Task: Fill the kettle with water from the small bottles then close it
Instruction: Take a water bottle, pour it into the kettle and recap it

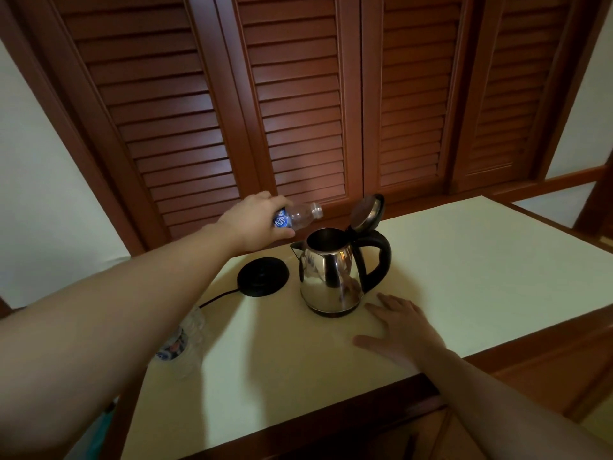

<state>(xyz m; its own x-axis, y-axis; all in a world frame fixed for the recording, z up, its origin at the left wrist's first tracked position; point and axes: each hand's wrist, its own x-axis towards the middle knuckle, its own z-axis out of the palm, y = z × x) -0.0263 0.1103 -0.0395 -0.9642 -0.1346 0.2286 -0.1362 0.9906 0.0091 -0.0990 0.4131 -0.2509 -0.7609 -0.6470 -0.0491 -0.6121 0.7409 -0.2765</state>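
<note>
Left hand (255, 219) holds tilted bottle (300, 216) just above open kettle (335, 273).

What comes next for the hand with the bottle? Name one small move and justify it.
Probably carry the small bottle a little rightward until its uncapped mouth is over the kettle, then tip it. The left hand holds it nearly level, short of the opening, and the lid stands open.

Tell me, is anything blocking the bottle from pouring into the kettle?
Nothing visible is. The left hand holds the small bottle tipped beside the kettle, whose lid stands open, leaving the mouth uncovered. The right hand rests flat on the table.
</note>
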